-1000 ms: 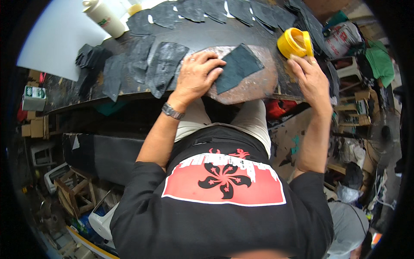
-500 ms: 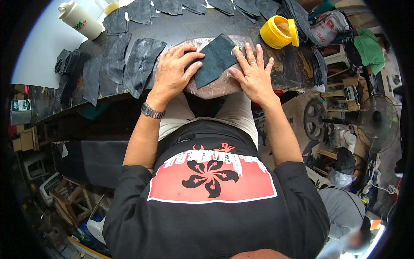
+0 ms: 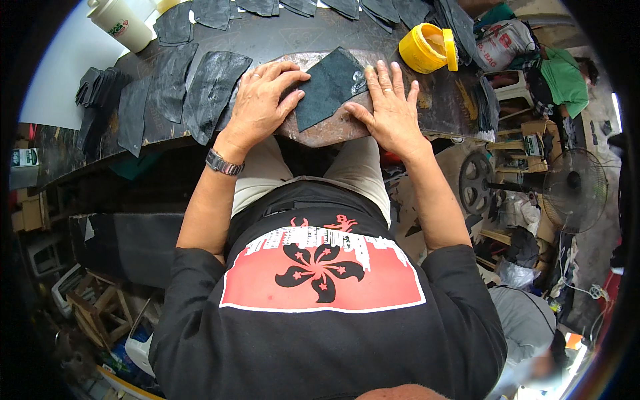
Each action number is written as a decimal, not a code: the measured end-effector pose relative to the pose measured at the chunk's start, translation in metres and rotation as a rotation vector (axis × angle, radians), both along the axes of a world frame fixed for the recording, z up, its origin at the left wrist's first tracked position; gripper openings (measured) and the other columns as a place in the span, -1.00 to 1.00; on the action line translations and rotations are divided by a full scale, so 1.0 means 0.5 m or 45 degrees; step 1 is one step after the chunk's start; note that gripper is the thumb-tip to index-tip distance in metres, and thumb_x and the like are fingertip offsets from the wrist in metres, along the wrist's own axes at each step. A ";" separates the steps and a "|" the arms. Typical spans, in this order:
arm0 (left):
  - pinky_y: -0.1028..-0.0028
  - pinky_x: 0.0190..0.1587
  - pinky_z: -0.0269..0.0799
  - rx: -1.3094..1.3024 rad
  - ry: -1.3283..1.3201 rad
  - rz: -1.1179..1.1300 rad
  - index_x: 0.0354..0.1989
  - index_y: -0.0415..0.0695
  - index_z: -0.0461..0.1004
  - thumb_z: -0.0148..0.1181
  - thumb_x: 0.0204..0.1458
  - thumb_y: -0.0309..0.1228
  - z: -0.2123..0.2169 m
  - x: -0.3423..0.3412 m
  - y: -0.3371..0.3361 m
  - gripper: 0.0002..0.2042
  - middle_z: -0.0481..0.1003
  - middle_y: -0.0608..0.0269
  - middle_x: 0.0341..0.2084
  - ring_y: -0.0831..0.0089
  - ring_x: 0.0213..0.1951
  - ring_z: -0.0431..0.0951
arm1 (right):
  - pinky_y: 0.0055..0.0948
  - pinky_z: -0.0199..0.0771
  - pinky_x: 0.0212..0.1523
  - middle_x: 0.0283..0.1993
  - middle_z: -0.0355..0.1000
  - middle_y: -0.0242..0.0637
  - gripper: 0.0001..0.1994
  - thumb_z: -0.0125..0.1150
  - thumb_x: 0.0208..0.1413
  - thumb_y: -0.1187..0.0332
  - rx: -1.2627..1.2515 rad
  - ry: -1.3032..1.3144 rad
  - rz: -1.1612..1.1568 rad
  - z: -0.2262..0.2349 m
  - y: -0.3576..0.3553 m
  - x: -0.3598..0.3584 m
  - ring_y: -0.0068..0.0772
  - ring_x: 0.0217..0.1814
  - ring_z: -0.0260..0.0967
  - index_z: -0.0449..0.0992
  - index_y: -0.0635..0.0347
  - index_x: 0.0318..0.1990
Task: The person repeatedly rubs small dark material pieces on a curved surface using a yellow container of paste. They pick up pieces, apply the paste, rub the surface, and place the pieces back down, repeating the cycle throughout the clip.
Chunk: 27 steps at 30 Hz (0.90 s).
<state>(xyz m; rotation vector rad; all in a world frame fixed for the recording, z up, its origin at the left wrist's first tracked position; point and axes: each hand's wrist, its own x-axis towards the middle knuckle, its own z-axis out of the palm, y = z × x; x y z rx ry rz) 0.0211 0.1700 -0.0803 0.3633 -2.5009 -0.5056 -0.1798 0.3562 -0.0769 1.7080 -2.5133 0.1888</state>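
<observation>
A dark leather piece [image 3: 328,90] lies flat on a brown worn slab [image 3: 333,131] at the table's near edge. My left hand [image 3: 265,100] rests at its left side, fingers loosely bent and thumb apart, with fingertips at the leather's edge. At the opposite side my right hand [image 3: 393,110] is spread, its index fingertip beside the leather's right edge. A shiny wet smear [image 3: 359,81] shows on the leather near that fingertip. Neither hand grips anything. A yellow tub [image 3: 423,49] of tan paste stands beyond my right hand.
Several dark leather pieces [image 3: 212,90] lie left of the slab, with more along the far side. A folded dark stack [image 3: 99,87] sits at the far left, near a cream bottle [image 3: 120,25]. A fan [image 3: 575,190] stands at right; a person in green [image 3: 565,80] is beyond.
The pale blob by my right index fingertip is now a thin, shiny smear along the leather's right edge. The whole view has shifted slightly. Both hands stay by the leather.
</observation>
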 end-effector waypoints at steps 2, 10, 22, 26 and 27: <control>0.19 0.27 0.23 0.048 -0.047 -0.035 0.05 0.02 0.60 0.24 0.17 -0.28 -0.001 0.001 -0.010 -0.72 0.51 0.26 0.10 0.18 0.20 0.44 | 0.39 -0.54 0.52 0.64 -0.15 -0.08 -0.07 -0.15 0.20 -0.45 0.090 -0.083 0.067 0.002 -0.004 -0.014 0.01 0.71 -0.46 0.07 0.02 0.54; 0.23 0.21 0.26 -0.001 -0.042 -0.046 0.03 0.11 0.61 0.20 0.21 -0.22 -0.015 -0.001 -0.029 -0.75 0.52 0.32 0.10 0.24 0.20 0.43 | 0.43 -0.54 0.50 0.66 -0.24 -0.15 -0.17 -0.15 0.24 -0.39 0.214 0.001 0.411 0.024 0.001 0.058 0.05 0.71 -0.52 0.02 -0.22 0.56; 0.21 0.22 0.27 -0.024 -0.009 -0.015 0.02 0.11 0.61 0.24 0.17 -0.22 -0.020 -0.003 -0.026 -0.74 0.53 0.31 0.10 0.23 0.21 0.44 | 0.49 -0.58 0.47 0.65 -0.14 -0.17 -0.31 -0.10 0.28 -0.32 0.204 -0.429 0.618 0.046 0.020 0.122 0.06 0.71 -0.49 0.28 -0.24 0.46; 0.24 0.28 0.22 -0.002 -0.062 -0.005 0.06 0.09 0.61 0.20 0.21 -0.23 -0.019 0.000 -0.023 -0.72 0.51 0.32 0.13 0.26 0.24 0.41 | 0.41 -0.54 0.50 0.58 0.02 -0.09 -0.39 -0.30 0.40 -0.23 -0.098 -0.884 0.432 0.063 0.006 0.030 0.05 0.68 -0.33 0.44 -0.18 0.36; 0.24 0.28 0.21 0.000 -0.065 -0.002 0.06 0.09 0.61 0.20 0.20 -0.23 -0.019 0.000 -0.022 -0.72 0.51 0.32 0.13 0.26 0.24 0.41 | 0.38 -0.55 0.51 0.59 0.01 -0.10 -0.36 -0.34 0.40 -0.25 -0.225 -1.040 0.330 0.063 0.000 0.005 0.03 0.69 -0.33 0.43 -0.14 0.37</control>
